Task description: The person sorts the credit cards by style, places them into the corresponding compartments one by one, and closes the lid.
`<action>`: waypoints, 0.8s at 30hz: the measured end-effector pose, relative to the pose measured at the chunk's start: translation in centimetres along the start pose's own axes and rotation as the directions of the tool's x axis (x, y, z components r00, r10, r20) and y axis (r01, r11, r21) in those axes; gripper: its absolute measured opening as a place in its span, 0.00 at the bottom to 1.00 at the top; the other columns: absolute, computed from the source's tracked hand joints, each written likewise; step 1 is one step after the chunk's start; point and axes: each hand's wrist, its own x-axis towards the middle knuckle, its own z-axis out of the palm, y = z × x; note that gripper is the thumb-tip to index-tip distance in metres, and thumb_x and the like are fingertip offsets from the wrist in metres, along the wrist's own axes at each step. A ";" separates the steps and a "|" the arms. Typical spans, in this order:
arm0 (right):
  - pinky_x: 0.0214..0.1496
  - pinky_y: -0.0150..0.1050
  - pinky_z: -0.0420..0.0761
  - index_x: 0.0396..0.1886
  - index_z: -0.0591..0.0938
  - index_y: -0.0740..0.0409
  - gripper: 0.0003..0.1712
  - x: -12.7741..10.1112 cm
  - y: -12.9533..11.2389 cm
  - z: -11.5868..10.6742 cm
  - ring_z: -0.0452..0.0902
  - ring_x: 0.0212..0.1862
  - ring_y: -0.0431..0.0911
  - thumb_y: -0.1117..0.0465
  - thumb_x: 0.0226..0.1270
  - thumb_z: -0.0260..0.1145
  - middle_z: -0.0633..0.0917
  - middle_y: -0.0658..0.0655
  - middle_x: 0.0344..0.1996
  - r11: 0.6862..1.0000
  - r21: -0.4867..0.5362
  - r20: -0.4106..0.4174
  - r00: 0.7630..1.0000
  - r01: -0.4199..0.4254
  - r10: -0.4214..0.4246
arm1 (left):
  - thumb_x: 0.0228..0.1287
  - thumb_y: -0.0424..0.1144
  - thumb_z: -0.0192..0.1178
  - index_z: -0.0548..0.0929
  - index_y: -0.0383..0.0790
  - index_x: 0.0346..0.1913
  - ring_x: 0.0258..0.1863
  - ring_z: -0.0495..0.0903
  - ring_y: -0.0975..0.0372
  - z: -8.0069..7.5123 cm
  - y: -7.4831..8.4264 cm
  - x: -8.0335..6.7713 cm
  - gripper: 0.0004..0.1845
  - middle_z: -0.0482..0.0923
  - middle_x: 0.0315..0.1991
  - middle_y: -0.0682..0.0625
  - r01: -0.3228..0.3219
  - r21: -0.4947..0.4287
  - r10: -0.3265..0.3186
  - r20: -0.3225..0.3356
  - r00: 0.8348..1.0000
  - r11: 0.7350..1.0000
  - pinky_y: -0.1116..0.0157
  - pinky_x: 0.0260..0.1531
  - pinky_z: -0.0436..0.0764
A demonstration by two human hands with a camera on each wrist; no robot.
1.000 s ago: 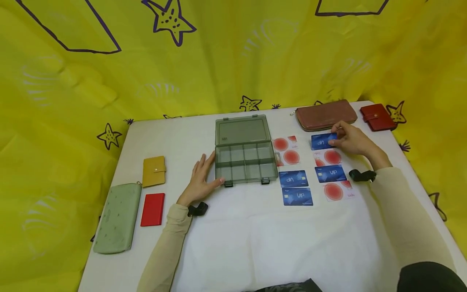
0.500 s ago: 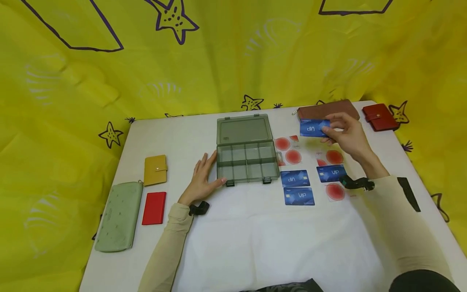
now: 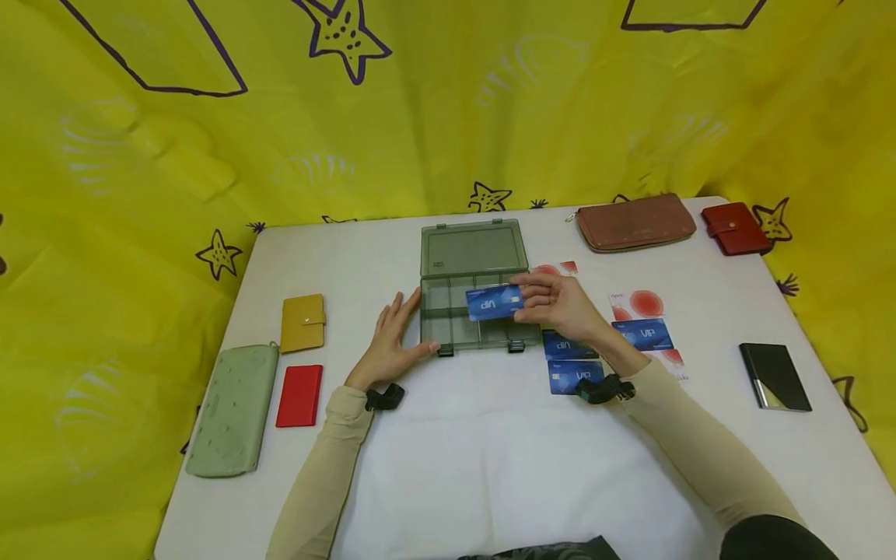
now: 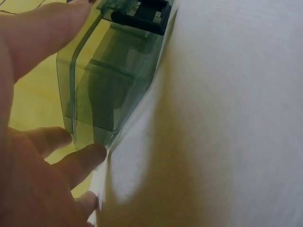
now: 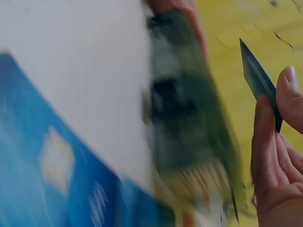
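My right hand (image 3: 563,311) pinches a blue VIP card (image 3: 492,303) between thumb and fingers, holding it over the open divided green see-through box (image 3: 435,330). In the right wrist view the same card (image 5: 258,78) shows nearly edge-on. My left hand (image 3: 388,348) lies spread at the box's left side, thumb by the front latch; in the left wrist view its fingertips are right at the box wall (image 4: 116,85). Right of the box are two blue cards (image 3: 565,378) and red-circle cards (image 3: 568,267), partly hidden by my right hand and wrist.
Farther right lie red-circle cards (image 3: 645,302) with a blue card (image 3: 647,334) among them. A brown wallet (image 3: 637,223), red wallet (image 3: 736,229) and black case (image 3: 775,377) lie beyond. At left are a yellow card holder (image 3: 302,323), red booklet-like item (image 3: 299,397) and green wallet (image 3: 234,412).
My right hand has lifted the blue VIP card from the top of the far-right column and carried it left over the box. My left hand has stayed at the box's side.
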 end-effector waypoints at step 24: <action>0.37 0.29 0.79 0.67 0.82 0.55 0.38 -5.0 -0.2 -5.4 0.81 0.39 0.50 0.60 0.56 0.86 0.79 0.63 0.52 0.794 -0.608 -0.094 0.994 -0.011 -0.058 | 0.67 0.49 0.74 0.49 0.51 0.88 0.88 0.33 0.46 0.0 0.3 -0.2 0.55 0.49 0.87 0.44 -0.018 -0.003 0.018 -0.004 1.000 1.000 0.41 0.85 0.29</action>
